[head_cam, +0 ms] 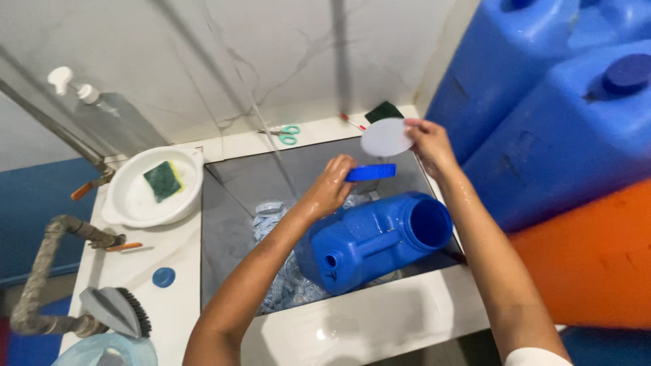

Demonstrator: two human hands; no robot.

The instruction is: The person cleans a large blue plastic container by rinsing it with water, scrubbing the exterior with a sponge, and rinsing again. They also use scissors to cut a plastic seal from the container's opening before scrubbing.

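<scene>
Beyond and to the right of both hands, stacked blue drums (563, 115) fill the corner, with an orange drum (590, 257) under them. The sink basin (234, 176) lies below the hands, and in it, directly beneath both wrists, a blue jerrycan (369, 244) lies on its side with its wide open mouth turned right, resting on a heap of clear plastic pieces (278, 285). Left of the left forearm, well apart on the counter, sits a white bowl (135, 203) holding a green sponge (163, 179); nearer the camera lies a grey scrub brush (119, 312).

The left arm reaches up from the lower edge, wet, wrist bent; the left hand (332, 186) is closed around one end of a blue cap (371, 172), which sticks out to its right. The right arm comes in from the lower right, and the right hand (430, 146) pinches the edge of a white disc (385, 137) between thumb and fingers, just above the cap. Beyond the disc, green-handled scissors (286, 133) lie on the ledge.
</scene>
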